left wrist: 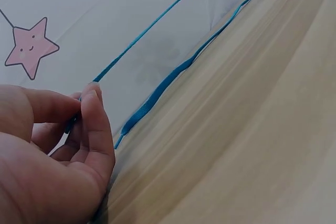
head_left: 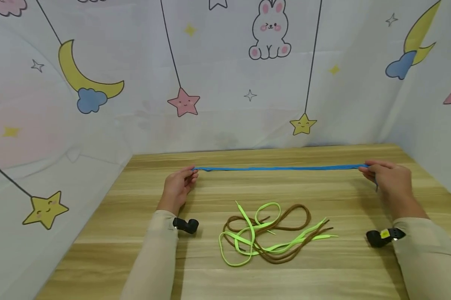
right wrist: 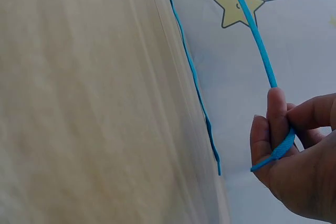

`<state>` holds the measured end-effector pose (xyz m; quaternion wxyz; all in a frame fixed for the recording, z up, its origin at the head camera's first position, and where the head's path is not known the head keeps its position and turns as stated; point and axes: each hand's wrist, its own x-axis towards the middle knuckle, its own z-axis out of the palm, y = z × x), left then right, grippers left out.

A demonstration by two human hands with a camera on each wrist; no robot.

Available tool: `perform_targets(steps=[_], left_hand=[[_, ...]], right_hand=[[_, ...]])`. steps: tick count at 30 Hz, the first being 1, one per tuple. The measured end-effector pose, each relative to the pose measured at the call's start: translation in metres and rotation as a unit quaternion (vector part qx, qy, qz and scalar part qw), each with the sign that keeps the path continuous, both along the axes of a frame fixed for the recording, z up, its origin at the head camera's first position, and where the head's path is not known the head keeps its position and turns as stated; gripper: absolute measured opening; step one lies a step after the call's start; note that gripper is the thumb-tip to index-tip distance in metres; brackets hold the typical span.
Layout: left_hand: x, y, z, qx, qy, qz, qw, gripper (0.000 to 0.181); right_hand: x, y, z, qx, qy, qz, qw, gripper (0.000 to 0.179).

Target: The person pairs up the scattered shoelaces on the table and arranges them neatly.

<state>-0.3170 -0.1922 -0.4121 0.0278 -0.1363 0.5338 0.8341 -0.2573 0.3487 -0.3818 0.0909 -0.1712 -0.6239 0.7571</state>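
Observation:
A flat blue shoelace (head_left: 285, 168) is stretched almost straight between my two hands above the far part of the table. My left hand (head_left: 177, 187) pinches its left end between thumb and fingers. On the other side my right hand (head_left: 392, 179) pinches it near the right end, and a short tail with the tip hangs over the palm in the right wrist view. A second blue shoelace (left wrist: 163, 85) lies along the tabletop below the held one, clear in both wrist views. From the head view the held lace mostly covers it.
Green shoelaces (head_left: 247, 219) and brown shoelaces (head_left: 281, 261) lie tangled on the wooden table (head_left: 143, 246), between my forearms. A white printed cloth (head_left: 225, 75) hangs behind the table and along its sides. Each wrist wears a small black camera.

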Motion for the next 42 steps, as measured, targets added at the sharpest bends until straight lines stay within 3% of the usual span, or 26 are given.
perform_targets(steps=[6,15,23,29,42], left_hand=[[-0.001,-0.005,0.000,-0.017,-0.010,-0.017,0.9997,0.039],[-0.003,-0.004,0.000,-0.024,-0.007,-0.036,0.9990,0.039],[-0.001,-0.003,0.001,-0.023,-0.011,-0.037,0.9990,0.041],[0.000,-0.004,0.001,-0.026,-0.001,-0.055,0.9982,0.043],[0.000,-0.007,0.001,-0.004,-0.015,-0.060,0.9981,0.047]], right_hand=[[0.000,0.003,0.001,-0.018,-0.001,0.000,0.9998,0.033],[-0.003,0.005,0.000,0.040,-0.016,-0.008,0.9990,0.027],[-0.003,0.006,-0.003,0.003,0.024,0.021,0.9995,0.031],[-0.006,0.008,-0.004,-0.018,0.037,0.030,0.9987,0.032],[-0.003,0.013,-0.006,-0.017,0.036,-0.040,0.9984,0.020]])
